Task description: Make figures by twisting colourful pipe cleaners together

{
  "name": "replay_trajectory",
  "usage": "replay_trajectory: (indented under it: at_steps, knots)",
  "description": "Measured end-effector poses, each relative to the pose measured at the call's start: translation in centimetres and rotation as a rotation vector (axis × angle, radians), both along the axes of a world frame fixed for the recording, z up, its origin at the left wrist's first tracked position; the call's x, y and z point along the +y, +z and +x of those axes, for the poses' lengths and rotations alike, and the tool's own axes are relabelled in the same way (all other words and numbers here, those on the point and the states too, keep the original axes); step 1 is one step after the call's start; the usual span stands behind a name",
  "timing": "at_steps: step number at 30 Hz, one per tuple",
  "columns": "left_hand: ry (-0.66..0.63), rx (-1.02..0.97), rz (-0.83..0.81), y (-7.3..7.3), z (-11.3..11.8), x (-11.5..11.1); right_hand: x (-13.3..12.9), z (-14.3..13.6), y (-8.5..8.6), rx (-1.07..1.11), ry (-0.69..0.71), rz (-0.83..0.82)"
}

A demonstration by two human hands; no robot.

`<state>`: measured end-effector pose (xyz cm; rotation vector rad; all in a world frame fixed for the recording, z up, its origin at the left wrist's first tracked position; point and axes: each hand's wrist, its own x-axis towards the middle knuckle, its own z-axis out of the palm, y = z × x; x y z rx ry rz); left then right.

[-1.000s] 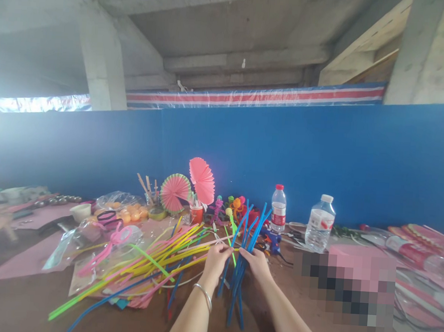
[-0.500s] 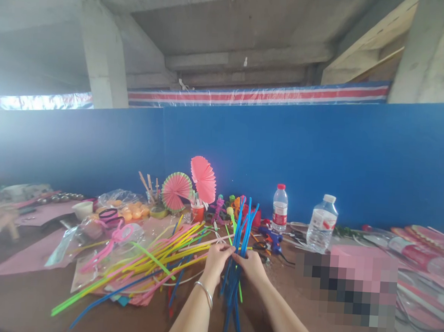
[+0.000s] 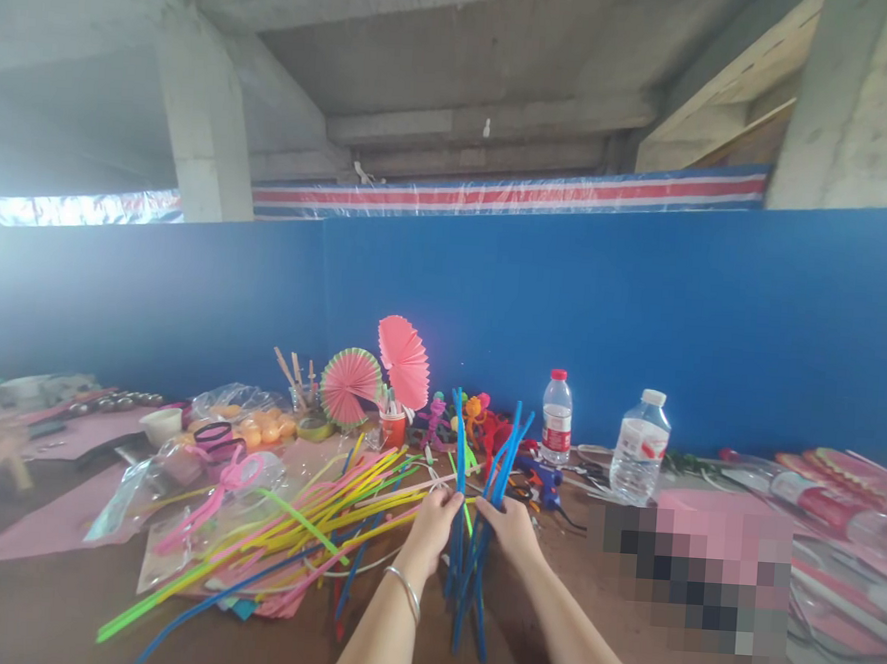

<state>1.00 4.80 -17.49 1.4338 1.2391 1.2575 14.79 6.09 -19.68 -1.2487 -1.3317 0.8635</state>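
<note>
Right in front of you, as the head view shows, your left hand (image 3: 439, 512) pinches a few blue sticks (image 3: 461, 453) between thumb and fingers. Just beside it, your right hand (image 3: 511, 528) is closed around another bunch of blue sticks (image 3: 505, 456). You can see a small gap between the two bunches at the top, and the low ends come close together over the brown worktop (image 3: 274, 652). You cannot tell how many sticks each hand has. A shiny bracelet (image 3: 407, 590) goes around your left wrist.

To the left of your hands lies a messy pile of yellow, green and pink sticks (image 3: 281, 535). Behind the pile, a round pink fan (image 3: 350, 386) is just beside a red cup (image 3: 392, 429), with a taller pink fan (image 3: 404, 360) above the cup. A little purple figure (image 3: 436, 422) is near them. To the right, past your hand, there is a small blue tool (image 3: 547, 481), then a bottle with a red cap (image 3: 556, 429) and a bottle with a white cap (image 3: 638, 454). Both bottles stand up.
</note>
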Motion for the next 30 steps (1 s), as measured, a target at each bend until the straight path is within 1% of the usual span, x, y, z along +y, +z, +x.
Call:
replay_trajectory:
  at_steps: [5, 9, 14, 20, 23, 25, 30]
  knots:
    - [-0.074, 0.076, 0.014, -0.21, 0.27, 0.11, 0.68, 1.14, -0.07, 0.032, -0.085, -0.003]
    - [-0.123, 0.109, 0.027, -0.15, 0.47, -0.01, 0.6, 1.21, 0.12, 0.052, -0.094, 0.011]
    - [-0.162, 0.105, 0.015, -0.07, 0.71, -0.33, 0.44, 1.17, 0.19, 0.043, -0.127, 0.017]
    - [-0.203, 0.084, -0.057, -0.3, 0.86, -0.44, 0.13, 1.05, 0.57, 0.021, -0.141, 0.017]
    - [-0.192, 0.087, -0.077, -0.33, 0.88, -0.52, 0.04, 0.85, 0.66, 0.021, -0.13, 0.027]
    - [-0.161, 0.086, -0.066, -0.24, 0.82, -0.5, 0.09, 0.74, 0.6, 0.027, -0.123, 0.028]
    - [-0.004, 0.088, 0.017, 0.05, 0.35, -0.02, 0.2, 0.41, 0.5, 0.037, -0.091, 0.038]
